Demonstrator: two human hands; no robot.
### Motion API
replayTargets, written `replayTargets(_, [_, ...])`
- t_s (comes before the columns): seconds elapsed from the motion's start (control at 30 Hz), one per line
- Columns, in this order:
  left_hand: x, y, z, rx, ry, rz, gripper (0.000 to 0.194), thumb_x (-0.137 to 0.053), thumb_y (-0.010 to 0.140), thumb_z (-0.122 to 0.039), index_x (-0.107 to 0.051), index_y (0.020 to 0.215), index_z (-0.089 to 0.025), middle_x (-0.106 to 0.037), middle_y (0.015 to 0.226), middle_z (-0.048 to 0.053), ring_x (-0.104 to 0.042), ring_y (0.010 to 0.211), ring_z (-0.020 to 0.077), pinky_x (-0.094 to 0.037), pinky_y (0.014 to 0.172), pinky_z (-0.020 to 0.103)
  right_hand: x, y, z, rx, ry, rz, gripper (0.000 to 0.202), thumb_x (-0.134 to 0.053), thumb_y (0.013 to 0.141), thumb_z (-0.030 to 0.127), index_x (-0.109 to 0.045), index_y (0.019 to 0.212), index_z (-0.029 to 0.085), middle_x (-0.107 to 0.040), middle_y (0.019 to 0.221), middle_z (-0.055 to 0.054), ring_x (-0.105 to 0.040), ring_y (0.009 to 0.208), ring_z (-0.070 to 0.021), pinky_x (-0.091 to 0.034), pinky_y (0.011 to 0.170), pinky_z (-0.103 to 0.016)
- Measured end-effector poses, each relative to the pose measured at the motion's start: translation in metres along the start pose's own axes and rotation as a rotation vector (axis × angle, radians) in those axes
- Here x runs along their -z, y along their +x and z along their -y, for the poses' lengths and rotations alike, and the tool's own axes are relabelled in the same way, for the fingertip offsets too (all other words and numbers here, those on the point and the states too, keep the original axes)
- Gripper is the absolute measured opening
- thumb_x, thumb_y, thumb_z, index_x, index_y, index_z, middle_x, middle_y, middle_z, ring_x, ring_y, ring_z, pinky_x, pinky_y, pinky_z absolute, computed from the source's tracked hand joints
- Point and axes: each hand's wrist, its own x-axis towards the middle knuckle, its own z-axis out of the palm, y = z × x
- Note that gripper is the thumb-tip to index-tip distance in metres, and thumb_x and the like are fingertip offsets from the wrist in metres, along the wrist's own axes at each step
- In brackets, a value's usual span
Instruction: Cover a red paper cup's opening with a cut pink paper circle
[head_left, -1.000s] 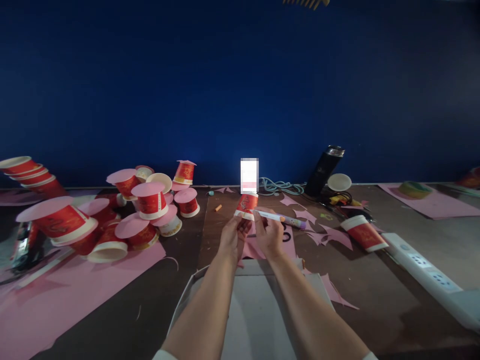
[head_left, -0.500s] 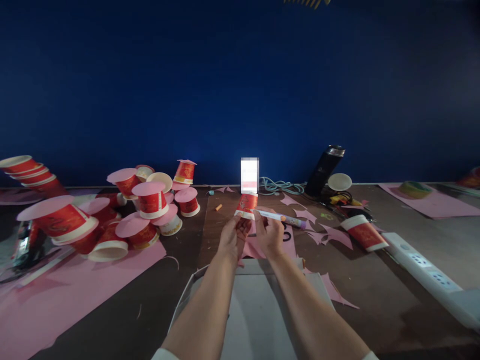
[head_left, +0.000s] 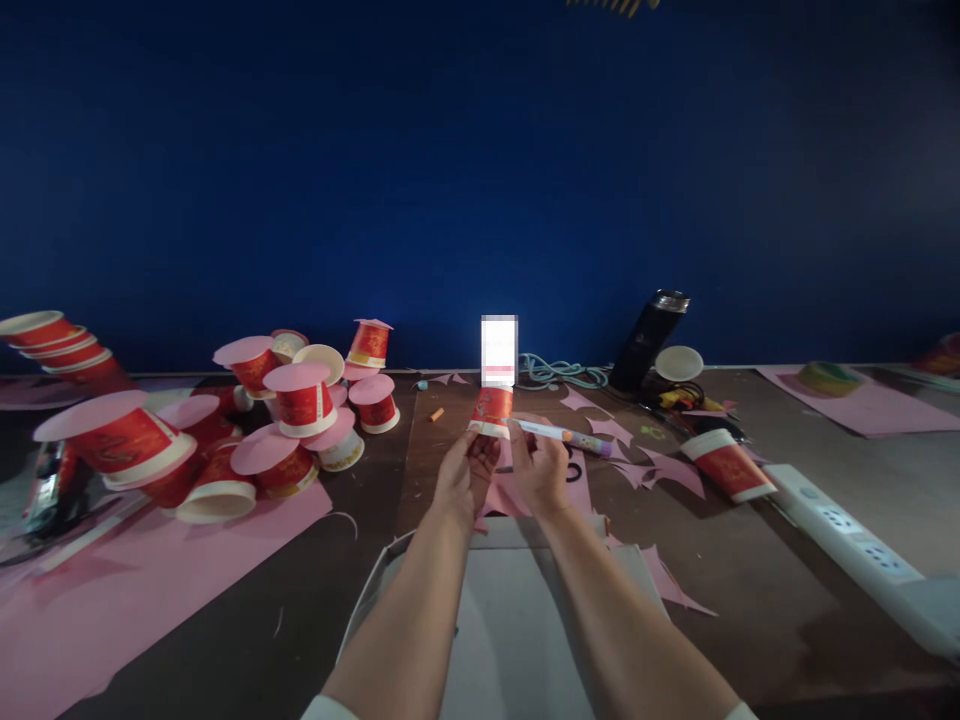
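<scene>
A red paper cup [head_left: 492,406] with a white rim is held upside down in front of me. My left hand [head_left: 463,472] is closed on it, fingertips at the lower rim on the left side. My right hand [head_left: 541,468] is closed on a white and purple pen [head_left: 570,437], whose left end reaches close to the cup's right side. The pen's far end points right. Right fingertips lie beside the rim; whether they touch the cup I cannot tell. A bright, blurred-out rectangle [head_left: 499,350] stands directly behind the cup and covers part of the view there.
Red cups with pink paper discs [head_left: 300,398] crowd the left, near a large pink sheet [head_left: 165,600]. Pink scraps [head_left: 675,472], black-handled scissors [head_left: 574,470], a black flask [head_left: 646,345], a tipped cup [head_left: 731,466] and a power strip [head_left: 840,545] lie right. A grey-white box [head_left: 517,620] is beneath my forearms.
The cup and both hands have shifted very slightly left. The pen has moved a little with my right hand. Everything else stays in place.
</scene>
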Motion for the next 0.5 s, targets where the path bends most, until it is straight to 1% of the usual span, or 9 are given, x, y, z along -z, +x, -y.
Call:
replayTargets(0.13, [-0.0007,-0.0007,-0.0010,0.018,-0.003,-0.012,0.010,-0.054,0.081,-0.008,-0.062,0.075,-0.011,-0.066,0.066,0.005,-0.063,0.059,0.0108,-0.053,0.062,0.022,0.0003,0.0003,0.0003,0.011,0.012,-0.002,0.026,-0.048,0.089,0.034,-0.067,0.091,0.017,-0.067,0.088,-0.007,-0.060,0.078,-0.0175,-0.047,0.074,-0.030])
replayTargets(0.5, [-0.0045,-0.0038,-0.0036,0.017,0.002,-0.023,0.012,-0.052,0.082,-0.008,-0.061,0.074,-0.010,-0.065,0.063,0.004,-0.062,0.057,0.0098,-0.053,0.059,0.021,0.0009,-0.0005,-0.0001,0.013,-0.004,-0.009,0.026,-0.048,0.089,0.034,-0.066,0.093,0.016,-0.066,0.087,-0.006,-0.057,0.070,-0.0147,-0.045,0.071,-0.028])
